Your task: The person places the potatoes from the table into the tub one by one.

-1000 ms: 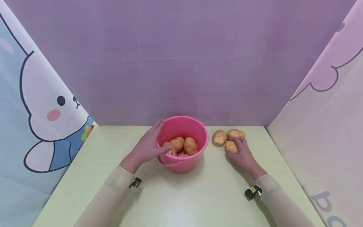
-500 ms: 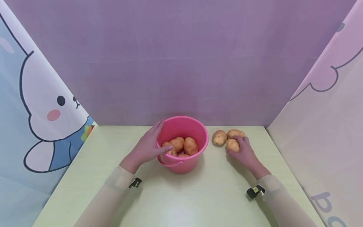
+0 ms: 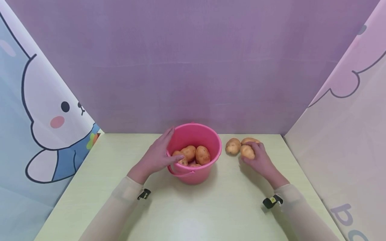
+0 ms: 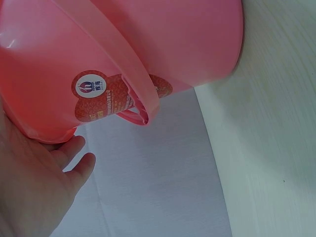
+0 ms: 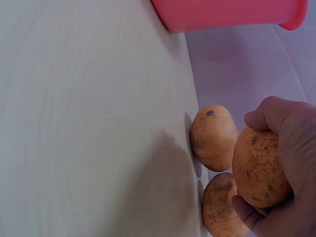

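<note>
A pink bucket [image 3: 197, 175] stands upright on the table, several potatoes [image 3: 202, 155] lying inside it. My left hand [image 3: 154, 155] rests against the bucket's left rim, fingers straight along the outside and thumb stretched over the front edge. In the left wrist view its fingers touch the rim, with the handle [image 4: 116, 52] hanging down. To the right of the bucket, my right hand [image 3: 261, 163] holds a potato [image 5: 259, 168] between thumb and fingers, raised over the table. Beside and behind it lie two more potatoes: a left one [image 3: 233, 146] and one partly hidden by the hand [image 3: 250, 140].
The pale table [image 3: 193, 211] runs back to a purple wall panel [image 3: 193, 67]. Printed side panels close it in: a rabbit panel [image 3: 45, 134] on the left and a whitish one [image 3: 340, 140] on the right.
My right hand has lifted its potato from the table and moved slightly right and up. My left hand and the bucket have stayed in place.
</note>
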A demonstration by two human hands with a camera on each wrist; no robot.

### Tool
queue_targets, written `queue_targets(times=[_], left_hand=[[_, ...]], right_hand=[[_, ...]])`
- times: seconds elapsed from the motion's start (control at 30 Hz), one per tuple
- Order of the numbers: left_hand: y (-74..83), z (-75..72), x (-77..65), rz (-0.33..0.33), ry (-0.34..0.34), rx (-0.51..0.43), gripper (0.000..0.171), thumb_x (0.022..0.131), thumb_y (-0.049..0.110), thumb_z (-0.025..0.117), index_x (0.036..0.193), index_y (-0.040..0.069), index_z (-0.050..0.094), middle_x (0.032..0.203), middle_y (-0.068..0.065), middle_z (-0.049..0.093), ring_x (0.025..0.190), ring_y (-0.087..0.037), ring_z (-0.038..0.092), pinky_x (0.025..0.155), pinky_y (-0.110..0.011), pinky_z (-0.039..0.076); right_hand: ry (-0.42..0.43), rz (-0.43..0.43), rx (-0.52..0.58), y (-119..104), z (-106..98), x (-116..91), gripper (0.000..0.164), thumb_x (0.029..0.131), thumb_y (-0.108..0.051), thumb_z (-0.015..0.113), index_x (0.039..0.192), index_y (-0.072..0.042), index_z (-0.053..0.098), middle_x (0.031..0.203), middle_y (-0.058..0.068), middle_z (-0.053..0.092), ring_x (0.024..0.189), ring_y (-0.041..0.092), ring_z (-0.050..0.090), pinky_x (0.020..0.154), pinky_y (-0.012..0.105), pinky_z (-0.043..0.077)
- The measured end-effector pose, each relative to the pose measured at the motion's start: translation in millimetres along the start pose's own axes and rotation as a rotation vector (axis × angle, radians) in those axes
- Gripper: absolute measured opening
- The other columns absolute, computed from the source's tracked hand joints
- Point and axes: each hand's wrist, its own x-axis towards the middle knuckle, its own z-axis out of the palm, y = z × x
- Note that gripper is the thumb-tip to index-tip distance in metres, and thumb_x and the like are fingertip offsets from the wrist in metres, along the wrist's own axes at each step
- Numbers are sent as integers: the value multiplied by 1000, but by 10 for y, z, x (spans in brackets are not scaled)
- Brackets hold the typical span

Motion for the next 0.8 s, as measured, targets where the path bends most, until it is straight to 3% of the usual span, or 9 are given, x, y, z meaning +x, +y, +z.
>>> queue_targets(times=[0.2, 0.6, 0.8], left_hand=[[-4, 1, 1, -3, -1, -2, 124, 91, 72, 79, 178, 10, 16, 184, -10, 20, 164, -42, 30, 117, -67, 48], [-2, 1, 1, -9, -3, 2, 124, 91, 74, 77, 179, 11, 16, 184, -10, 20, 163, -42, 30, 116, -68, 48], [-1, 0, 1, -12, -3, 4, 124, 91, 73, 78, 179, 12, 15, 184, -10, 20, 163, -42, 30, 114, -68, 50]], right_hand=[[-21, -21, 1, -69, -39, 25, 58, 91, -6, 85, 143, -2, 61, 150, 27, 47, 128, 40, 49, 105, 60, 44], [-75, 15, -41, -273, -123, 63, 63, 94, -15, 86, 149, -3, 58, 130, 25, 50, 104, 35, 60, 86, 45, 52], [-85, -6, -35, -336, -135, 85, 63, 94, -16, 86, 149, -3, 59, 131, 26, 52, 106, 36, 60, 89, 46, 51]])
